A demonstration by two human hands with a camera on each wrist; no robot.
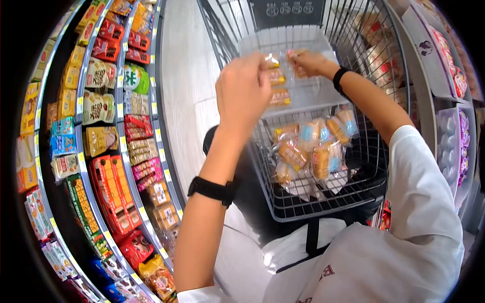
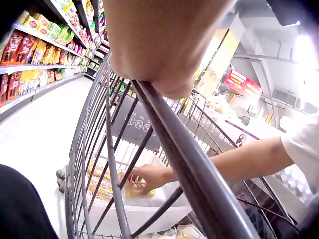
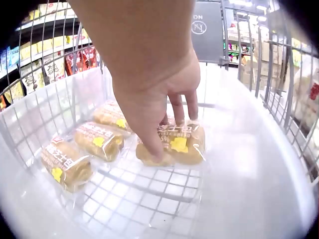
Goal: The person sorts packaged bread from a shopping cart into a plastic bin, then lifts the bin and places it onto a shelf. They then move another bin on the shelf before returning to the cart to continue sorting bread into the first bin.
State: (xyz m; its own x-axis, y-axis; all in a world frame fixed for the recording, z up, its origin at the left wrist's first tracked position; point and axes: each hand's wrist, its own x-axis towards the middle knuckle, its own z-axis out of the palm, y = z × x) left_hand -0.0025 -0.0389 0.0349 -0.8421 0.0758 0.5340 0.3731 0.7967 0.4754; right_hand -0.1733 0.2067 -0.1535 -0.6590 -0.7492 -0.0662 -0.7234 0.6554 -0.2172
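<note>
My right hand [image 1: 312, 63] pinches a clear-wrapped bread roll [image 3: 188, 149] between thumb and fingers, low over the cart's white upper tray [image 1: 308, 98]. Three similar wrapped rolls lie in a row to its left, one of them nearest my body [image 1: 280, 97]. In the right wrist view, my right hand [image 3: 159, 84] comes down on the roll from above. My left hand [image 1: 244, 96] is at the cart's left side; the left wrist view shows it curled over the dark cart rail [image 2: 192, 159], its fingertips mostly hidden.
Several wrapped breads [image 1: 294, 155] are heaped in the wire basket below the tray. Snack shelves [image 1: 124, 116] line the left, beyond a strip of pale floor [image 1: 182, 76]. More packaged goods [image 1: 447, 65] stand on the right. A dark panel [image 1: 286, 12] is at the cart's far end.
</note>
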